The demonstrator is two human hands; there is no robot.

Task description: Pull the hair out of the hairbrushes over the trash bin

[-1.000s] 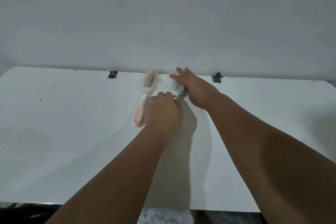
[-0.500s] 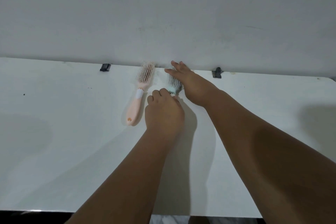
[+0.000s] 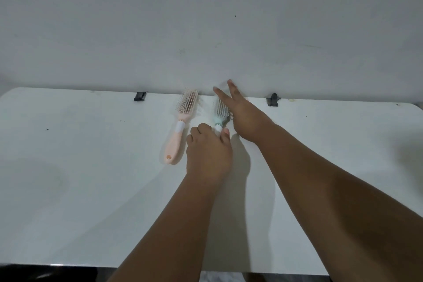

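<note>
1. The worktop point(image 3: 91, 167) is white with rounded far corners, and its far edge meets a plain pale wall point(image 3: 206, 18).
2. Two hairbrushes lie on the worktop close to that far edge. They are side by side, with heads toward the wall and handles toward the person.
3. The pink brush point(image 3: 180, 126) is the left one. Its bristles face up, a white band sits between head and handle, and the handle slants a little to the left. Neither hand touches it.
4. The teal brush point(image 3: 220, 111) lies just right of the pink one, with a gap of bare worktop between them. Only its head, its neck and a bit of white band show, because the handle is hidden under the left hand.
5. The left hand point(image 3: 208, 151) is knuckles up with its fingers curled round the teal brush's handle, gripping it. The thumb lies on the right side, by the white band.
6. The right hand point(image 3: 243, 113) reaches over the teal brush's head from the right. Its fingers are straight and spread, holding nothing, and two of them point toward the wall. One finger lies across the far part of the bristles, but it is unclear whether it presses on them.
7. Two black clips sit on the far edge. The left clip point(image 3: 140, 96) is to the left of the pink brush, and the right clip point(image 3: 272, 99) is to the right of the right hand.
8. Both forearms are bare and cast soft shadows on the worktop. A few dark specks dot its surface.
</note>
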